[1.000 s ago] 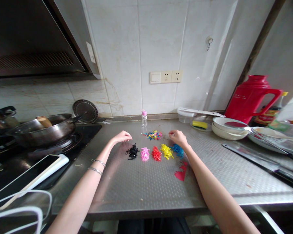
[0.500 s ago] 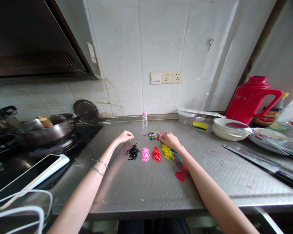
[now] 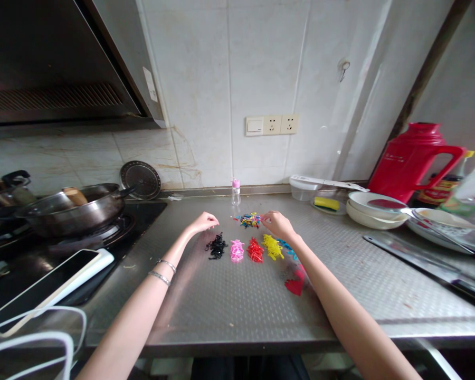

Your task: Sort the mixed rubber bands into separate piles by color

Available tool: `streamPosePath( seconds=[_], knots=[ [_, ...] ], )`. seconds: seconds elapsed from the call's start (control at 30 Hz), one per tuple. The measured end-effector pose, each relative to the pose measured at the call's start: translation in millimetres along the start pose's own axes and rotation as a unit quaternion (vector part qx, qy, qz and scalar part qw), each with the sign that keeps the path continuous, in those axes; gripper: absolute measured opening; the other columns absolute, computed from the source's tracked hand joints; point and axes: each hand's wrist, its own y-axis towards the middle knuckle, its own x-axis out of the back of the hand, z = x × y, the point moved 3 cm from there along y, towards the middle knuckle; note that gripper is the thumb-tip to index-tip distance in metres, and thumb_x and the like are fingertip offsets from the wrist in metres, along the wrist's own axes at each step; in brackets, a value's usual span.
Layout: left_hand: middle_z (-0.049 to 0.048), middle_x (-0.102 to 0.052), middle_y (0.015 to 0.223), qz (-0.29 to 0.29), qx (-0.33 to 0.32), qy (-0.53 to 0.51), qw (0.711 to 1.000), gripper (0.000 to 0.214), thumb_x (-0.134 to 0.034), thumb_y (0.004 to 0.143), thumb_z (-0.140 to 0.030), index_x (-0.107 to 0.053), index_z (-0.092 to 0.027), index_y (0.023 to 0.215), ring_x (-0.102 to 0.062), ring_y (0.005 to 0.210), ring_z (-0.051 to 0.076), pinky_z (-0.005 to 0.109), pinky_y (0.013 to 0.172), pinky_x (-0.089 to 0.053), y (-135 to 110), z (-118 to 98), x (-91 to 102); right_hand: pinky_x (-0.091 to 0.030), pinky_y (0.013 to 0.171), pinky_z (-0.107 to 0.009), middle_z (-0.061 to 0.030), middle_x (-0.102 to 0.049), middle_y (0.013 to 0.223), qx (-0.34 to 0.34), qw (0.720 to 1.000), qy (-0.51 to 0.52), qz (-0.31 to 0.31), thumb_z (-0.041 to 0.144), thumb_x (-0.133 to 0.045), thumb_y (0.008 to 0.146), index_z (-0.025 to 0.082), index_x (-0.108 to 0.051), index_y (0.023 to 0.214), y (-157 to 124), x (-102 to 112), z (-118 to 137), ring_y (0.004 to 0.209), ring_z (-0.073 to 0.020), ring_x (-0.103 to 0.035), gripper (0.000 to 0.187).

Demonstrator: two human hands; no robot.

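Lying on the metal desk, the mixed-colour heap of rubber bands sits just left of the right hand, curled so that I can't tell whether it grips anything, while the left hand, loosely bent and equally unreadable, is near the black pile.

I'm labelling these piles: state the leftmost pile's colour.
The leftmost pile is black, best seen in the head view.
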Motion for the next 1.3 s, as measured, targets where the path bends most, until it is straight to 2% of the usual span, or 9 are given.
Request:
streamPosePath(
  seconds=[0.1, 0.33, 0.43, 0.57, 0.67, 0.83, 1.0, 1.1, 1.3],
  knots=[
    [0.0019, -0.056, 0.056, 0.002, -0.002, 0.005, 1.0, 0.029, -0.054, 0.066, -0.033, -0.066, -0.009, 0.075, -0.045, 0.047, 0.009, 0.02, 0.047, -0.034, 1.7, 2.5, -1.6, -0.039, 0.069, -0.019, -0.0047, -0.064, 0.088, 0.041, 0.998, 0.052, 0.019, 0.034, -0.047, 0.08, 0.021, -0.068, 0.086, 0.6, 0.5, 14.8, 0.081, -0.0135, -0.057, 0.025],
    [0.0014, -0.055, 0.055, 0.01, 0.0, 0.007, 1.0, 0.03, -0.053, 0.066, -0.034, -0.066, -0.009, 0.075, -0.045, 0.046, 0.008, 0.02, 0.045, -0.033, 5.3, 8.5, -6.5, -0.041, 0.073, -0.021, -0.0038, -0.067, 0.084, 0.211, 0.969, 0.093, 0.088, 0.026, -0.051, 0.076, 0.02, -0.069, 0.082, -12.1, -10.2, 61.4, 0.079, -0.0137, -0.058, 0.02],
    [0.0013, -0.055, 0.055, 0.011, 0.001, 0.01, 1.0, 0.029, -0.053, 0.065, -0.034, -0.065, -0.009, 0.074, -0.045, 0.046, 0.008, 0.02, 0.045, -0.033, 5.6, 8.4, -8.1, -0.041, 0.074, -0.021, -0.0038, -0.067, 0.087, 0.223, 0.964, 0.096, 0.112, 0.025, -0.051, 0.076, 0.021, -0.069, 0.085, -15.7, -13.7, 67.5, 0.082, -0.0138, -0.059, 0.021],
    [0.0019, -0.057, 0.056, 0.004, 0.001, 0.016, 1.0, 0.029, -0.053, 0.066, -0.033, -0.066, -0.009, 0.075, -0.046, 0.046, 0.009, 0.02, 0.046, -0.034, 7.3, 8.2, -11.5, -0.042, 0.071, -0.021, -0.0037, -0.067, 0.087, 0.219, 0.966, 0.107, 0.089, 0.026, -0.051, 0.076, 0.021, -0.068, 0.089, -12.3, -11.3, 61.8, 0.078, -0.0134, -0.058, 0.023],
    [0.0036, -0.061, 0.06, -0.015, -0.017, 0.017, 1.0, 0.026, -0.053, 0.066, -0.03, -0.066, -0.009, 0.074, -0.051, 0.053, 0.011, 0.022, 0.053, -0.038, 10.1, 5.1, -16.3, -0.041, 0.069, -0.02, -0.0027, -0.067, 0.083, 0.179, 0.974, 0.121, 0.066, 0.028, -0.05, 0.076, 0.021, -0.069, 0.085, -4.7, -6.5, 45.0, 0.074, -0.0128, -0.058, 0.022],
    [0.0077, -0.066, 0.076, -0.04, -0.061, 0.018, 0.997, 0.024, -0.053, 0.067, -0.025, -0.066, -0.009, 0.077, -0.057, 0.071, 0.015, 0.025, 0.069, -0.043, 15.5, -11.1, -31.3, -0.04, 0.065, -0.02, -0.0031, -0.068, 0.079, 0.035, 0.995, 0.096, 0.004, 0.034, -0.044, 0.079, 0.022, -0.069, 0.083, 5.7, 3.7, -3.9, 0.072, -0.0136, -0.059, 0.028],
    [0.0095, -0.067, 0.078, -0.047, -0.087, 0.053, 0.994, 0.025, -0.054, 0.067, -0.026, -0.067, -0.008, 0.08, -0.058, 0.071, 0.016, 0.026, 0.068, -0.042, 22.0, -32.6, -50.8, -0.039, 0.062, -0.021, -0.0055, -0.067, 0.087, -0.081, 0.995, 0.033, -0.043, 0.037, -0.043, 0.078, 0.023, -0.068, 0.088, 1.9, 6.8, -45.2, 0.078, -0.0167, -0.06, 0.03],
    [0.0089, -0.066, 0.075, -0.059, -0.083, 0.101, 0.99, 0.025, -0.057, 0.066, -0.027, -0.068, -0.01, 0.079, -0.057, 0.068, 0.016, 0.026, 0.065, -0.041, 27.8, -40.5, -60.1, -0.04, 0.061, -0.022, -0.0073, -0.067, 0.085, -0.113, 0.993, 0.005, -0.031, 0.037, -0.042, 0.078, 0.023, -0.069, 0.087, -1.2, 2.0, -57.8, 0.078, -0.0182, -0.06, 0.031],
    [0.0082, -0.067, 0.073, -0.062, -0.078, 0.142, 0.985, 0.02, -0.057, 0.066, -0.024, -0.069, -0.013, 0.076, -0.057, 0.065, 0.015, 0.025, 0.063, -0.04, 38.9, -45.5, -73.0, -0.039, 0.06, -0.02, -0.0056, -0.067, 0.083, -0.126, 0.992, 0.009, -0.032, 0.035, -0.044, 0.077, 0.023, -0.069, 0.086, -1.0, -7.3, -68.7, 0.077, -0.0162, -0.06, 0.029]
  ],
)
